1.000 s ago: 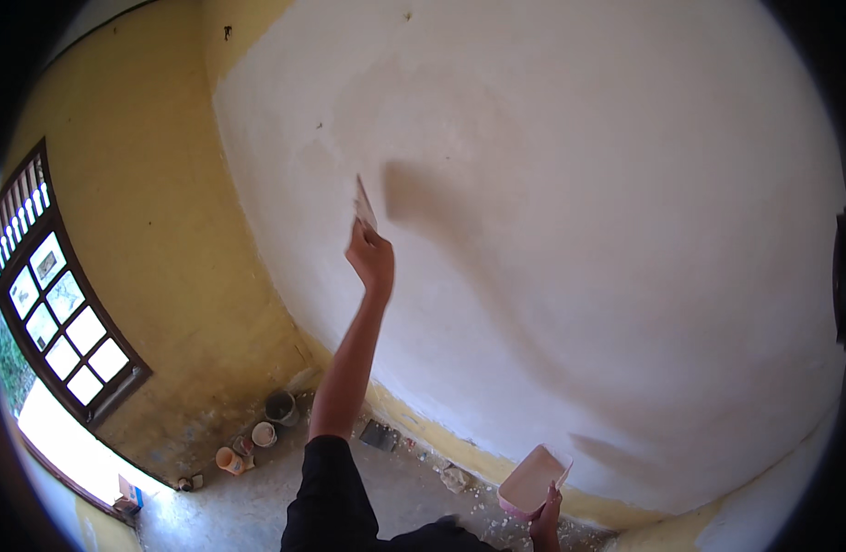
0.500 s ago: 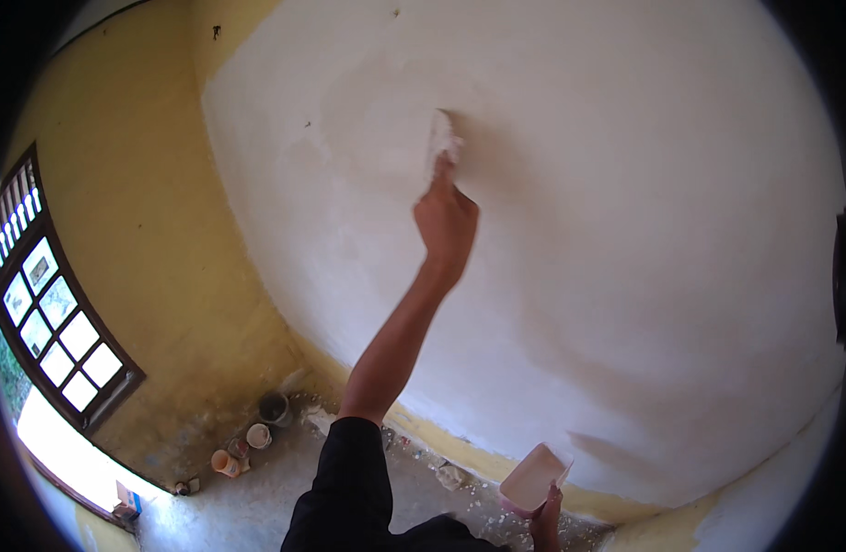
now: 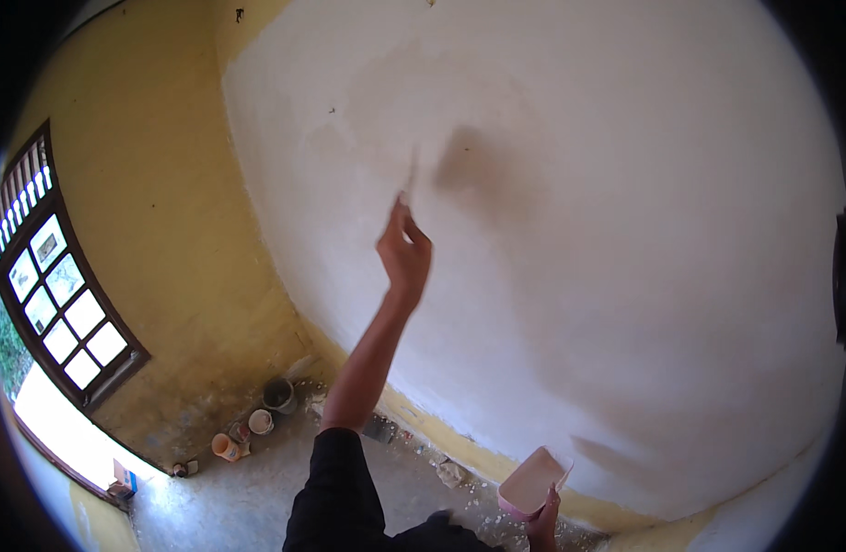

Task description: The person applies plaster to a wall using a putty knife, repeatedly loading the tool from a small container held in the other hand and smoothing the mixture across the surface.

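My left hand (image 3: 406, 258) is raised in front of the white-coated wall (image 3: 625, 239), pinching a thin flat putty scraper (image 3: 413, 170) between thumb and fingers. The blade is seen nearly edge-on and blurred, and it looks to stand off the wall, its shadow to the right. Low at the right, my right hand (image 3: 543, 523) grips a pink rectangular tub (image 3: 530, 485) with a pale inside. A thin, light-coloured blade-like piece (image 3: 565, 476) sticks up at the tub's right edge, by my right fingers; whether the hand holds it too, I cannot tell.
A yellow wall (image 3: 179, 239) with a dark-framed window (image 3: 69, 313) stands at the left. Along its foot are a dark bucket (image 3: 278, 396), a white pail (image 3: 261, 422) and an orange container (image 3: 226, 448). Crumbs and a crumpled lump (image 3: 450, 474) lie on the concrete floor (image 3: 248, 501).
My left hand has come down and left with the scraper, which has turned from showing its whitish face to nearly edge-on. My right hand and the tub stay about where they were.
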The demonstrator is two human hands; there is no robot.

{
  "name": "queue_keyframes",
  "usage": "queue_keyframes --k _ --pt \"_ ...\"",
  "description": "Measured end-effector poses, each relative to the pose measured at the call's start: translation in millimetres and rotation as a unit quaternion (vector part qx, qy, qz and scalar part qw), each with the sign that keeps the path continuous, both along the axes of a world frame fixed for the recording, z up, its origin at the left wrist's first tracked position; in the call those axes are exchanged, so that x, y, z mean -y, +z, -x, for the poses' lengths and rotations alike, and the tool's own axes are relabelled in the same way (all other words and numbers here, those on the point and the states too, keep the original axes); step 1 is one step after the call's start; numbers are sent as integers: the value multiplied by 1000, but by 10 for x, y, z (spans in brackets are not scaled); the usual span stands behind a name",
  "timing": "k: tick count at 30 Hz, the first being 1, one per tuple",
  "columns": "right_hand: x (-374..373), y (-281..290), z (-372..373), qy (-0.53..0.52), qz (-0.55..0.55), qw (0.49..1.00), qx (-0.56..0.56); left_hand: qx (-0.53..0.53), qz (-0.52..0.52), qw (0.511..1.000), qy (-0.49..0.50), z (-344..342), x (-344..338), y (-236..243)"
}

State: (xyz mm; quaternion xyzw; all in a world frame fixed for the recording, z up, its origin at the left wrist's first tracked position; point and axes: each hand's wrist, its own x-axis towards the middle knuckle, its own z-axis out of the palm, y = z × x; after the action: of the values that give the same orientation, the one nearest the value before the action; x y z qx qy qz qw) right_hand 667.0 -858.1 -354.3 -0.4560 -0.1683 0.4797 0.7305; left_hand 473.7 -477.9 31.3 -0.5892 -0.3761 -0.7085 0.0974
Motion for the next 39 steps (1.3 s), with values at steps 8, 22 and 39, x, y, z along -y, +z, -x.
queue_keyframes --k 8,22,39 --pt "-134 37 79 0 36 997 -73 -198 -93 968 121 615 -1347 87" --pt "-204 -276 51 -6 74 995 -61 97 92 987 92 1194 -1022 -343" --pt "-392 -309 448 -34 88 994 -63 -144 -65 984 -87 194 -297 -314"
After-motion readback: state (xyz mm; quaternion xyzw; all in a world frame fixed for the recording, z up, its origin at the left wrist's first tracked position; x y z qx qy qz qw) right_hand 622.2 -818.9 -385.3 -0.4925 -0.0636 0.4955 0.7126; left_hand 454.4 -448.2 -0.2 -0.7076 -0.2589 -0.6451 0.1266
